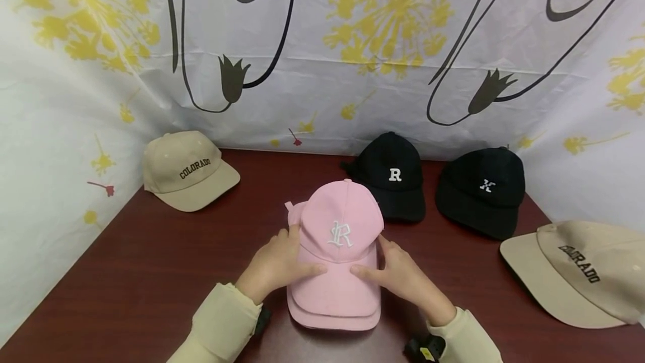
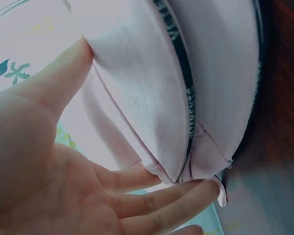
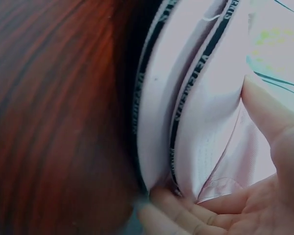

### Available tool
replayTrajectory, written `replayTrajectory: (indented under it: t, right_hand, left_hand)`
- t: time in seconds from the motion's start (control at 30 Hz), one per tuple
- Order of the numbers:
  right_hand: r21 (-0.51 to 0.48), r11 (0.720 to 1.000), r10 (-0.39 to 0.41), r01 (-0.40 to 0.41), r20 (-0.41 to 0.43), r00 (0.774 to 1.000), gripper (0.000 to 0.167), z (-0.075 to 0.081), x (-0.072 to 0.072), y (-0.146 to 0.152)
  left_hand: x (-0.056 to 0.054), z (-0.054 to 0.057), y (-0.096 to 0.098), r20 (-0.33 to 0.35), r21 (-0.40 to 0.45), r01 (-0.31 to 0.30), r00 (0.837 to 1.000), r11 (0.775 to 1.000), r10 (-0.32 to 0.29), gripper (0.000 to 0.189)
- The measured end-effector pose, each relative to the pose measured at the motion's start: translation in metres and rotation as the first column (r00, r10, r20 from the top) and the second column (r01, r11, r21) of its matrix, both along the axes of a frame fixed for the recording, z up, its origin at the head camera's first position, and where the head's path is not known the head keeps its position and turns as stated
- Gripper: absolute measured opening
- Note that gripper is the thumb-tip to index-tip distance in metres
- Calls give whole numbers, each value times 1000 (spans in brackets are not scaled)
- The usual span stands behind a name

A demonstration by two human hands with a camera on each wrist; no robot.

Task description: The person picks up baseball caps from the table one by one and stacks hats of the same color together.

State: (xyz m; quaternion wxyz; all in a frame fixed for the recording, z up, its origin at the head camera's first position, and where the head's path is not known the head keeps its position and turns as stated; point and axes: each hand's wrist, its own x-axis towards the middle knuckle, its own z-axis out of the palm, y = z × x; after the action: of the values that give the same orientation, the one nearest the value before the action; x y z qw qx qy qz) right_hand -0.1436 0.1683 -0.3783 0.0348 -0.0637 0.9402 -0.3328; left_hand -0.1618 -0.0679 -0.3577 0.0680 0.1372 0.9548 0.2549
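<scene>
Two pink baseball caps are stacked at the middle of the table in the head view. The upper pink cap [image 1: 322, 200] bears a white letter R, and below it the brim of the lower pink cap [image 1: 332, 322] shows. My left hand [image 1: 272, 265] grips the stack from the left, thumb on the upper brim and fingers along the side. My right hand [image 1: 405, 273] holds the right side the same way. Both wrist views show the thumbs on the upper brim [image 2: 132, 83] and fingers at the brims' rear corners. Some fingertips are hidden behind the caps.
Behind the stack stands a black cap [image 1: 398, 156] with an R, partly covered. Another black cap [image 1: 478, 184] sits right of it. Beige COLORADO caps lie at the back left [image 1: 181, 156] and right [image 1: 594, 268]. A patterned white cloth [image 1: 312, 88] surrounds the dark red table [image 1: 151, 273].
</scene>
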Motion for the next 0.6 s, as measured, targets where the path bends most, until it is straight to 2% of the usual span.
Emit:
replayTrajectory:
  t: [0.17,0.33,0.43,0.6]
  right_hand:
    - [35,999,6,-5,-20,1000,94,2,2,1]
    - [55,998,5,-3,-35,999,93,5,3,4]
    - [55,999,5,-2,-51,999,92,7,3,7]
    - [52,999,-10,11,-29,1000,93,13,3,12]
  left_hand:
    - [2,1,2,-76,-59,7,997,998,-12,96]
    - [4,1,5,-192,-41,28,981,999,-35,97]
    - [6,1,8,-279,-9,39,960,999,-40,104]
    - [7,3,15,-422,8,41,906,999,-33,106]
